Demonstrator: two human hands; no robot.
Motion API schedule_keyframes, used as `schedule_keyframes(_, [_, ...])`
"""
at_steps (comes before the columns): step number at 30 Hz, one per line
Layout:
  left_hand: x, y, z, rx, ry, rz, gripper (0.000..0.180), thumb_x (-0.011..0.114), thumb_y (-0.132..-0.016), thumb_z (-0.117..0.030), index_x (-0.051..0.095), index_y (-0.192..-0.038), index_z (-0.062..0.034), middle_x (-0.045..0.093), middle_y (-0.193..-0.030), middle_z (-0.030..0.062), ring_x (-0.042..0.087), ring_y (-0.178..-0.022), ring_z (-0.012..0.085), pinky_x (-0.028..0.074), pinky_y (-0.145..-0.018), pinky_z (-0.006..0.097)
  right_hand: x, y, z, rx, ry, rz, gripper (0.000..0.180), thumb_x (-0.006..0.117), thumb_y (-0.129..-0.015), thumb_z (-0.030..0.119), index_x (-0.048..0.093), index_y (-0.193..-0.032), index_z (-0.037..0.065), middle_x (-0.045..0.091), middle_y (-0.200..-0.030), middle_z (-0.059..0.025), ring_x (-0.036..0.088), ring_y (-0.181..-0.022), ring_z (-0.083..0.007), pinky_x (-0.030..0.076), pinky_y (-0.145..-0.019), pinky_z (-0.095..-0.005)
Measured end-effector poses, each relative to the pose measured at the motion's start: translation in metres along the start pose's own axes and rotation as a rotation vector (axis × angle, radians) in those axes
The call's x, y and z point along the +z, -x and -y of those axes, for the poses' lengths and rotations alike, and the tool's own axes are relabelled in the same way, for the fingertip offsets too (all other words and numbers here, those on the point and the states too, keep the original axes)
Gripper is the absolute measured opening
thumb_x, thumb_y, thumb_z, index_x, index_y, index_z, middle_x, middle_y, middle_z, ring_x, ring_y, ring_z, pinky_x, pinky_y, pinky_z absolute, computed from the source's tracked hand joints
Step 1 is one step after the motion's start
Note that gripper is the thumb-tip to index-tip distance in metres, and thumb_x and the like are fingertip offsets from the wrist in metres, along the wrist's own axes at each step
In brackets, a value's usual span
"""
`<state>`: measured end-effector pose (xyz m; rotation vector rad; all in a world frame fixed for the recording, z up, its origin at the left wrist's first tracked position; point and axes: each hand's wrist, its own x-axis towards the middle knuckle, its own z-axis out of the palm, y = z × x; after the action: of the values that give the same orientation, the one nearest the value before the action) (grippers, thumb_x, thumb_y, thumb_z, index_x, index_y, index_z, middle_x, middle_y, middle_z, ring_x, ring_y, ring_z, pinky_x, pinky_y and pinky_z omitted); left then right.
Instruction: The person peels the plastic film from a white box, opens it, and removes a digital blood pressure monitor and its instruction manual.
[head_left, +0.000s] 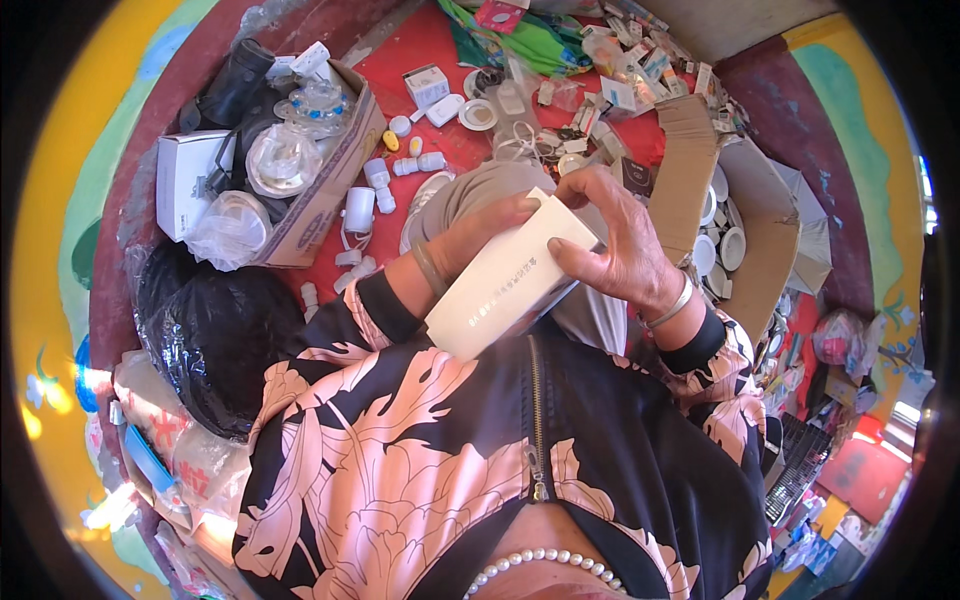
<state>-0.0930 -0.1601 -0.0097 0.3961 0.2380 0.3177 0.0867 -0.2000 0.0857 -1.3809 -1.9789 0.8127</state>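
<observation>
Red floor crowded with white fittings; both hands' fingers clamped on a white carton between cardboard boxes

A matt white rectangular card box is held above crinkled glossy black plastic bags and rough brown corrugated cardboard cartons.

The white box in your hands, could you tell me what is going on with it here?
A person holds a small white box in both hands: the left hand supports it from behind, the right hand has its grip on the upper end. Ahead, a red surface is strewn with small white fittings, with an open cardboard carton of bagged parts at left.
</observation>
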Motion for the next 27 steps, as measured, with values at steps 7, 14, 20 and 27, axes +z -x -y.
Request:
schedule_keyframes(7, [-0.013,-0.001,-0.007,0.043,-0.184,0.054,0.064,0.054,-0.088,-0.050,0.044,-0.132,-0.0037,0.057,-0.119,0.0132,0.061,-0.103,0.0226,0.049,-0.091,0.035,0.006,-0.010,-0.005,-0.051,-0.058,0.043,0.045,0.070,-0.068,0.031,0.054,-0.098,0.001,0.054,-0.091,-0.0149,0.056,-0.086,-0.0328,0.046,-0.077,-0.0394])
schedule_keyframes(14, [-0.010,0.002,-0.027,0.194,-0.294,0.047,0.054,0.048,-0.095,-0.045,0.045,-0.130,-0.0049,0.056,-0.121,0.0109,0.058,-0.108,0.0199,0.047,-0.094,0.033,0.017,-0.026,0.002,-0.188,0.024,-0.013,0.046,0.070,-0.066,0.031,0.052,-0.097,0.002,0.053,-0.090,-0.0162,0.054,-0.084,-0.0353,0.046,-0.077,-0.0420])
schedule_keyframes(20, [-0.003,0.010,-0.032,0.312,-0.582,-0.053,0.040,0.042,-0.099,-0.035,0.049,-0.124,-0.0044,0.057,-0.117,0.0072,0.056,-0.104,0.0139,0.046,-0.089,0.030,0.015,-0.025,0.007,-0.250,0.047,-0.002,0.047,0.069,-0.068,0.033,0.050,-0.097,0.001,0.052,-0.092,-0.0156,0.052,-0.082,-0.0326,0.045,-0.075,-0.0391])
schedule_keyframes(27, [-0.009,0.009,-0.025,0.339,-0.771,-0.090,0.042,0.034,-0.098,-0.028,0.058,-0.114,0.0019,0.062,-0.112,0.0128,0.058,-0.104,0.0196,0.043,-0.092,0.035,0.016,-0.024,0.008,-0.168,0.015,0.076,0.048,0.071,-0.068,0.035,0.051,-0.096,0.001,0.053,-0.089,-0.0136,0.053,-0.081,-0.0312,0.045,-0.074,-0.0379])
